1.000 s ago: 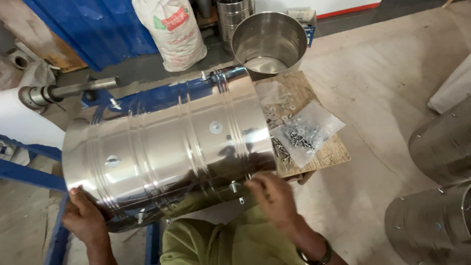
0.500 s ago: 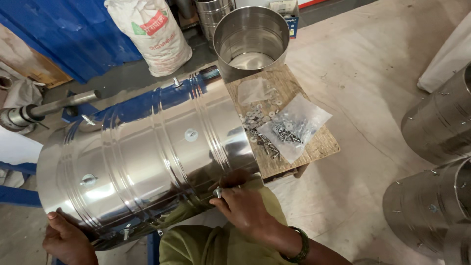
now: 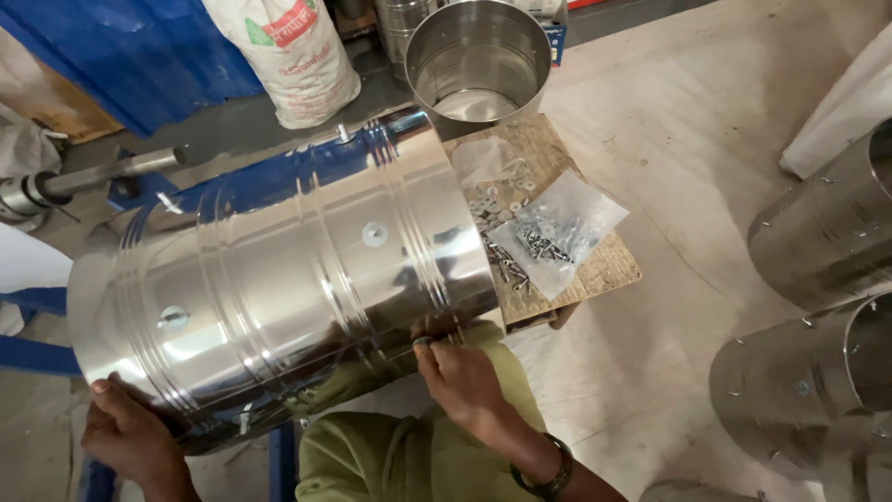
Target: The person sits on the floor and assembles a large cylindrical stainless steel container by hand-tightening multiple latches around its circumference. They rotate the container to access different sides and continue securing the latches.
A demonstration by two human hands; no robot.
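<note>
Lying beside steel drum (image 3: 279, 279), clear screw bag (image 3: 557, 232), white sack (image 3: 288, 56) behind.

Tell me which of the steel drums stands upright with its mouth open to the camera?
The smaller drum at the top, beyond the wooden board. The big drum under both hands and the two drums at right lie sideways.

Both hands, left hand (image 3: 130, 432) and right hand (image 3: 462, 376), grip a steel drum (image 3: 279, 279).
</note>
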